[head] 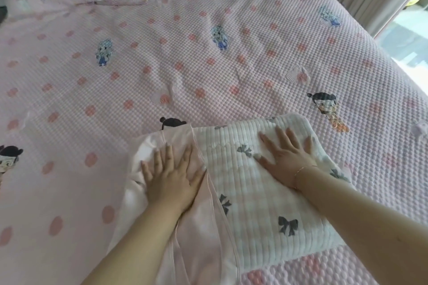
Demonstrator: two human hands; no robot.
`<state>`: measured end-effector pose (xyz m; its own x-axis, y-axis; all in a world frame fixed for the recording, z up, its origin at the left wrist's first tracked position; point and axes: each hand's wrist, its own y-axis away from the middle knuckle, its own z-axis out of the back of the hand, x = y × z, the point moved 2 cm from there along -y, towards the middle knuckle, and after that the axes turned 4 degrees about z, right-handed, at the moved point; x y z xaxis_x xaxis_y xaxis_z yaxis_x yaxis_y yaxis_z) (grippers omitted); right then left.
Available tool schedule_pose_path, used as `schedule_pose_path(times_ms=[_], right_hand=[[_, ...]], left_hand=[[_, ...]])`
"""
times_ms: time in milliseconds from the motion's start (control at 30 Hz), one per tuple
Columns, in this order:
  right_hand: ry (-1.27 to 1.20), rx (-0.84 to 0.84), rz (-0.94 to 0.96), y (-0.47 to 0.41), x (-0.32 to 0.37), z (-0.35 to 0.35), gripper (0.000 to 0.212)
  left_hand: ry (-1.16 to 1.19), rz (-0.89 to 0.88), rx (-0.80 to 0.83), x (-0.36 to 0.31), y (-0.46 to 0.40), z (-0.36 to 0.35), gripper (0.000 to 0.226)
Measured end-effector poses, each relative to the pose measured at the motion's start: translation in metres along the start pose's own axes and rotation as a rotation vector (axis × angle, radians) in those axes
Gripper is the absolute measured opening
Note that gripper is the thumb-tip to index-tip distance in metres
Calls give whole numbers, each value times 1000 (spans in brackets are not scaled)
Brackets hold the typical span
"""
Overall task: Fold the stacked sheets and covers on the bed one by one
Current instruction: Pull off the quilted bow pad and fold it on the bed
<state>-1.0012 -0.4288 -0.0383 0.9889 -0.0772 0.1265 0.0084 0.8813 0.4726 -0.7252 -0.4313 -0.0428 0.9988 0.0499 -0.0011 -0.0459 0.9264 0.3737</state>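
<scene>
Pink bedspread (208,65) covers the bed; near its front edge lies a folded quilted cover (250,187), left hand (171,176) and right hand (284,152) pressing it, fingers spread flat.

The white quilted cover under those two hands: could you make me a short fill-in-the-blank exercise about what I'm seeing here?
1. The right hand presses flat on the white quilted cover, which is printed with dark ____.
2. The left hand rests on a smooth fabric coloured ____.
3. The fingers of both hands lie ____, not curled.
4. A thin ____ circles the right wrist.

Missing words: bows; pink; straight; bracelet
</scene>
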Motion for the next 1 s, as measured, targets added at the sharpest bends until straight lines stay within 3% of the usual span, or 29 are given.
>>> schedule_pose_path(times_ms=[133, 267, 500, 600, 700, 833, 1000], right_hand=[[61, -37, 22, -9, 1, -41, 74], [49, -63, 5, -24, 3, -67, 73], [43, 56, 54, -14, -15, -42, 73], [66, 30, -129, 14, -48, -29, 85], [-245, 37, -443, 36, -70, -29, 117], [-622, 112, -577, 26, -78, -31, 135], [-909, 128, -572, 18, -78, -31, 84]], left_hand=[[13, -22, -129, 7, 2, -48, 78], [52, -27, -156, 6, -14, -76, 77], [55, -43, -156, 12, -10, -72, 77], [75, -3, -218, 30, 1, -63, 67], [135, 176, -142, 53, 13, -61, 80], [466, 471, -116, 66, 16, -52, 120], [864, 675, 180, 86, 5, -51, 129]])
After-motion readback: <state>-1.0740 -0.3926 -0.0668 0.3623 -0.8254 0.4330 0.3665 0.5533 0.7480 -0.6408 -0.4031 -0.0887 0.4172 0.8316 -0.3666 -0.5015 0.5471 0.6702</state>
